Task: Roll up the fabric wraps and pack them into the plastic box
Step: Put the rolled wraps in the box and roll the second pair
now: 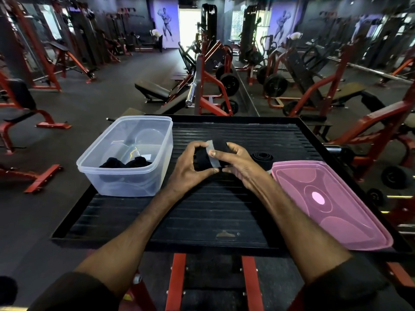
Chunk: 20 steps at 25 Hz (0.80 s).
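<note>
**Ribbed black desk** [202, 212], seen from the head camera. The pink lid [336, 198] lies at 4 o'clock. The clear plastic box [125, 184] stands at 10 o'clock with rolled black wraps [125, 163] already inside. At centre, the left hand [190, 167] and right hand [240, 164] curl their fingers [197, 145] round a black fabric wrap [221, 144], pinching it by its grey tab [212, 153]. Another rolled wrap [262, 157] lies just beside the right hand at 3 o'clock.

Step in hand is probably closing the roll. Next, it must be carried to 10 o'clock and kept tight.

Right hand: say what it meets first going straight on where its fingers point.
The right hand points left into the fabric wrap it grips; right behind comes the left hand, gripping the same wrap. The plastic box seems farther along.
</note>
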Each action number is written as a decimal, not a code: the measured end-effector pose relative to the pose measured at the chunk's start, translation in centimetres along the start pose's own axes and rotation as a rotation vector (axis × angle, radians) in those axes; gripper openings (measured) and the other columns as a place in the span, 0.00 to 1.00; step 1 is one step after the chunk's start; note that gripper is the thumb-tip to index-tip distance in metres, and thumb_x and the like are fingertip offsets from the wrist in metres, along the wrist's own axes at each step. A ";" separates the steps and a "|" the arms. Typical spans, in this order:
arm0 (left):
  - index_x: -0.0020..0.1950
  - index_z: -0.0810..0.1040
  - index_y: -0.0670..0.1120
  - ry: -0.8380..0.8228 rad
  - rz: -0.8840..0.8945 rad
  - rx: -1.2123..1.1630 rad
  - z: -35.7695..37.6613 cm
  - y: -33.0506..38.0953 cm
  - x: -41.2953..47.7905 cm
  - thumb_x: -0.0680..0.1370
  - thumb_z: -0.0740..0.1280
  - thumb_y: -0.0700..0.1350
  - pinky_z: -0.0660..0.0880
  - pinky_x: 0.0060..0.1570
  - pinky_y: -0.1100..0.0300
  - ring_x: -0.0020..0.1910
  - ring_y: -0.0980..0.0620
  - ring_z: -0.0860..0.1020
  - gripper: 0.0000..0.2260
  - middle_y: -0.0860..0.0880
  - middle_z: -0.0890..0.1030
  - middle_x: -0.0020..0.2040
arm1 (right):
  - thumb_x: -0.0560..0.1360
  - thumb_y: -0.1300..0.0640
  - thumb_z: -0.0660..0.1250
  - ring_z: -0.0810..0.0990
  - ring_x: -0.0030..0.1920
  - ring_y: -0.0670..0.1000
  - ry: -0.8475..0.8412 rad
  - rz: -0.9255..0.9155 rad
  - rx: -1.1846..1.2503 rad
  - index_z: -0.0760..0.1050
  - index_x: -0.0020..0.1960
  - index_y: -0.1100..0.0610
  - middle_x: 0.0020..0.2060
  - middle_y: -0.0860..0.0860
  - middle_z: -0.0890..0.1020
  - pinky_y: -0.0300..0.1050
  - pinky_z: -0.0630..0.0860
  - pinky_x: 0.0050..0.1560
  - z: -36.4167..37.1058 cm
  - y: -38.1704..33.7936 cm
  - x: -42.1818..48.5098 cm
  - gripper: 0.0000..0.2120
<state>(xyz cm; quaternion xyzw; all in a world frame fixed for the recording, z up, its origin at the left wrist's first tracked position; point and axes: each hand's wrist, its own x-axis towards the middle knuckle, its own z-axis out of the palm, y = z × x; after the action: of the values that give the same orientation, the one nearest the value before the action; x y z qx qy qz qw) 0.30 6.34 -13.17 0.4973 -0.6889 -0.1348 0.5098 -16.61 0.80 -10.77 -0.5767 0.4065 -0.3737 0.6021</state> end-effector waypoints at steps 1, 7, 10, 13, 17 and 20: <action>0.65 0.72 0.45 -0.010 -0.014 -0.018 0.0 0.2 0.0 0.69 0.80 0.45 0.71 0.64 0.64 0.62 0.59 0.74 0.29 0.53 0.75 0.62 | 0.64 0.50 0.83 0.85 0.55 0.51 0.018 -0.039 -0.029 0.79 0.61 0.53 0.54 0.49 0.86 0.49 0.79 0.52 0.1 -0.5 -0.1 0.28; 0.63 0.67 0.60 -0.069 -0.323 -0.265 -1.0 0.0 -0.8 0.60 0.76 0.57 0.69 0.67 0.58 0.70 0.53 0.70 0.34 0.52 0.68 0.73 | 0.63 0.59 0.83 0.73 0.62 0.42 -0.129 -0.151 -0.486 0.64 0.74 0.50 0.62 0.46 0.74 0.38 0.73 0.61 -1.0 -3.8 -0.5 0.45; 0.71 0.64 0.55 -0.172 -0.425 -0.334 -1.7 -0.3 -1.4 0.57 0.76 0.58 0.69 0.60 0.63 0.71 0.52 0.68 0.45 0.53 0.68 0.72 | 0.62 0.54 0.84 0.73 0.68 0.52 -0.236 -0.067 -0.799 0.55 0.79 0.50 0.68 0.53 0.75 0.50 0.72 0.70 -0.3 -2.8 -0.3 0.54; 0.77 0.60 0.50 -0.269 -0.495 -0.325 -1.4 -0.2 -1.9 0.57 0.78 0.54 0.68 0.62 0.61 0.72 0.52 0.66 0.52 0.50 0.65 0.74 | 0.64 0.54 0.82 0.71 0.71 0.58 -0.253 -0.022 -0.898 0.53 0.80 0.50 0.70 0.56 0.74 0.54 0.69 0.73 -0.3 -2.1 -0.5 0.54; 0.80 0.57 0.47 -0.372 -0.515 -0.282 -0.6 -0.1 -1.2 0.62 0.79 0.50 0.66 0.69 0.58 0.75 0.50 0.65 0.51 0.48 0.65 0.77 | 0.62 0.43 0.79 0.69 0.70 0.57 -0.036 -0.231 -0.856 0.57 0.77 0.41 0.62 0.44 0.76 0.68 0.61 0.72 -4.2 -5.0 -2.6 0.50; 0.77 0.62 0.49 -0.458 -0.498 -0.216 -0.6 0.1 -0.1 0.70 0.80 0.45 0.65 0.70 0.61 0.67 0.59 0.71 0.41 0.55 0.72 0.68 | 0.66 0.50 0.79 0.62 0.73 0.57 0.189 -0.108 -0.867 0.57 0.78 0.44 0.69 0.50 0.73 0.67 0.53 0.74 -8.6 -5.1 -2.9 0.47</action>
<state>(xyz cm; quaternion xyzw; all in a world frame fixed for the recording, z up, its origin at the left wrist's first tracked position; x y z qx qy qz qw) 0.70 6.64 -12.86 0.5502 -0.6248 -0.4350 0.3430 -25.59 -0.17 -5.52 -0.7595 0.5481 -0.2506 0.2449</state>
